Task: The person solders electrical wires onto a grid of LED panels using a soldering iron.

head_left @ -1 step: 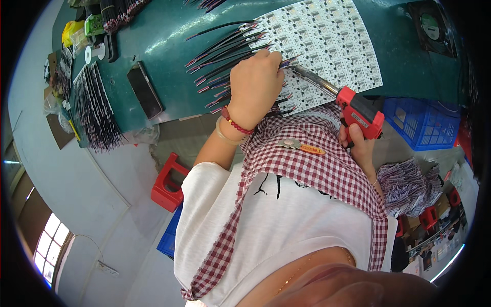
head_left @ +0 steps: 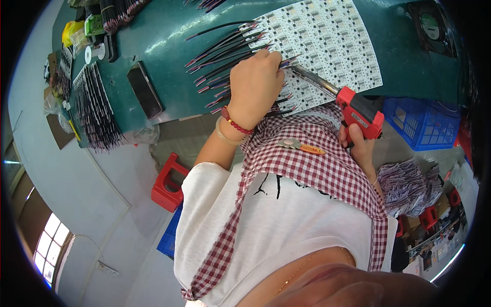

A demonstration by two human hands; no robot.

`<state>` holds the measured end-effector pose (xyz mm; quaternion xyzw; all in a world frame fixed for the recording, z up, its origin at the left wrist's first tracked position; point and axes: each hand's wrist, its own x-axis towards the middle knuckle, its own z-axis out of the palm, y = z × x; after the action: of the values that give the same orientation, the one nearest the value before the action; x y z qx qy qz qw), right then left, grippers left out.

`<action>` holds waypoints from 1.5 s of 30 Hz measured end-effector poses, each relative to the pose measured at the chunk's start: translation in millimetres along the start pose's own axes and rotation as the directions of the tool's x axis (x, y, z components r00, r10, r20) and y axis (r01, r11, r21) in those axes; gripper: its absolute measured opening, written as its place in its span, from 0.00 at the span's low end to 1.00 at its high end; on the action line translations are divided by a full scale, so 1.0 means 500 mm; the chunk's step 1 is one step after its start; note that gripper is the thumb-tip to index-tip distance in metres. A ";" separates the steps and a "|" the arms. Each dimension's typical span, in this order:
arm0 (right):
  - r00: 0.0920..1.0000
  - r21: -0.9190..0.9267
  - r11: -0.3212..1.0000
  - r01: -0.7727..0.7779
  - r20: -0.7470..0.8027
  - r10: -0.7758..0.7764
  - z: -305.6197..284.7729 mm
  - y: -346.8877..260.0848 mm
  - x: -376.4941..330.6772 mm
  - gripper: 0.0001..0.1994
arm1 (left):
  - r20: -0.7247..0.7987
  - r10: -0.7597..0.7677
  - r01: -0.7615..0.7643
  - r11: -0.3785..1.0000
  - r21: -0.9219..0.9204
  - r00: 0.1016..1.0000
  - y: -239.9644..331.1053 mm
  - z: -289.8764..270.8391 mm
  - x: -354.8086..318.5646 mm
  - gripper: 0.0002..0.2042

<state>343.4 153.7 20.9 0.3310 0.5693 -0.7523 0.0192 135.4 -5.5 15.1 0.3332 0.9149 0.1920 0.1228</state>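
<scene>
A white circuit board panel (head_left: 332, 46) with rows of small parts lies on the green table. Black-sleeved wires (head_left: 220, 48) lie along its left edge, their thin coloured ends on the board. My left hand (head_left: 257, 84) is closed at that edge, thumb and fingertips pinching a wire (head_left: 289, 60) whose end points right over the board. My right hand (head_left: 359, 146) grips the red soldering gun (head_left: 360, 113) by its handle, low at the table's front edge. Its metal barrel slants up and left, with the tip close to the pinched wire's end; whether they touch I cannot tell.
Left on the table are a phone (head_left: 144, 89), a bundle of wires (head_left: 94, 110) and a white spool (head_left: 95, 52). A black fan-like square (head_left: 433, 28) sits far right. Below stand a blue crate (head_left: 422, 123), a wire heap (head_left: 409, 187) and a red stool (head_left: 170, 183).
</scene>
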 end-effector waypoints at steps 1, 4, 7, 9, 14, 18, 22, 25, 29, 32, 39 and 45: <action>1.000 0.000 1.000 0.000 -0.001 0.000 -0.004 0.004 0.000 0.11 | -0.004 0.008 -0.008 1.000 -0.004 1.000 -0.001 0.000 0.000 0.06; 0.997 -0.037 0.999 0.026 0.068 -0.023 -0.016 0.021 0.002 0.12 | -0.002 0.010 -0.010 1.000 -0.007 1.000 -0.001 -0.001 0.000 0.06; 0.998 0.005 1.000 0.029 0.059 -0.030 -0.012 0.019 0.000 0.14 | 0.005 0.012 -0.012 1.000 -0.009 1.000 -0.003 0.001 0.001 0.05; 1.000 0.081 0.997 0.018 -0.014 -0.017 -0.003 0.007 -0.004 0.14 | 0.005 0.016 -0.016 1.000 -0.011 1.000 -0.004 0.001 0.000 0.05; 1.000 0.059 0.998 0.012 -0.002 -0.012 -0.004 0.009 -0.005 0.14 | 0.022 0.000 0.000 1.000 -0.004 1.000 -0.003 0.001 0.001 0.06; 1.000 -0.039 0.999 -0.008 0.002 0.008 -0.006 0.010 -0.005 0.13 | 0.009 0.009 -0.009 1.000 -0.005 1.000 -0.004 0.001 0.001 0.05; 1.000 -0.056 0.998 0.010 0.024 -0.008 -0.013 0.012 -0.007 0.15 | -0.001 0.017 -0.017 1.000 -0.012 1.000 -0.005 0.001 0.003 0.06; 0.998 -0.093 0.995 0.019 0.055 -0.014 -0.017 0.014 -0.008 0.15 | 0.006 0.013 -0.013 1.000 -0.008 1.000 -0.006 0.003 0.004 0.06; 0.999 -0.141 0.990 -0.010 0.044 0.017 -0.027 0.029 -0.011 0.10 | 0.014 0.000 0.000 1.000 -0.009 1.000 -0.005 0.003 0.003 0.07; 1.000 -0.250 0.968 0.017 0.024 -0.011 -0.043 0.062 -0.012 0.07 | 0.004 0.008 -0.008 1.000 -0.025 1.000 -0.006 0.002 0.003 0.07; 0.987 -0.470 0.870 0.147 0.015 -0.159 -0.059 0.094 -0.014 0.09 | 0.018 -0.001 0.001 1.000 -0.028 1.000 -0.009 0.005 0.003 0.07; 0.997 -0.086 0.994 0.071 0.025 -0.069 -0.046 0.049 -0.021 0.12 | 0.003 0.005 -0.005 0.999 -0.035 1.000 -0.008 0.003 0.001 0.07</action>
<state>372.4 161.3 2.5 0.3015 0.6126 -0.7305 0.0133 133.3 -7.6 11.8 0.3337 0.9103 0.2077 0.1297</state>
